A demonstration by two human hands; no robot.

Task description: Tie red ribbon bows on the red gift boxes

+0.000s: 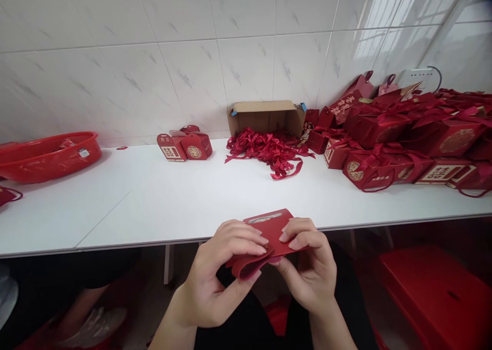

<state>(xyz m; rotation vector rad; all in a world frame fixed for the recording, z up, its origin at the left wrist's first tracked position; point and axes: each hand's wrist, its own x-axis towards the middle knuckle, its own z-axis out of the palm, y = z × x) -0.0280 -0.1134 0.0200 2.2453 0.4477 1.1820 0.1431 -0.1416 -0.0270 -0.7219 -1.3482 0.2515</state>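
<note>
Just off the table's front edge, I hold a folded red cardboard box blank [273, 228] with a slot near its top edge. My left hand [219, 273] grips its curled left side, fingers above and thumb below. My right hand [309, 263] pinches the right side, fingertips on top and the thumb underneath. The underside of the card is mostly hidden. Beyond my hands, a heap of dark red ribbons [265, 147] spills from a cardboard carton [265, 106] lying against the wall. Two small red gift boxes [184, 146] with gold print stand left of it.
Many red gift boxes with ribbons [403, 135] are piled on the right of the white table [161, 201]. A red plastic basin [49, 158] sits at the left. Below the table are a red stool [438, 293] and, at lower left, another person's arm [84, 309].
</note>
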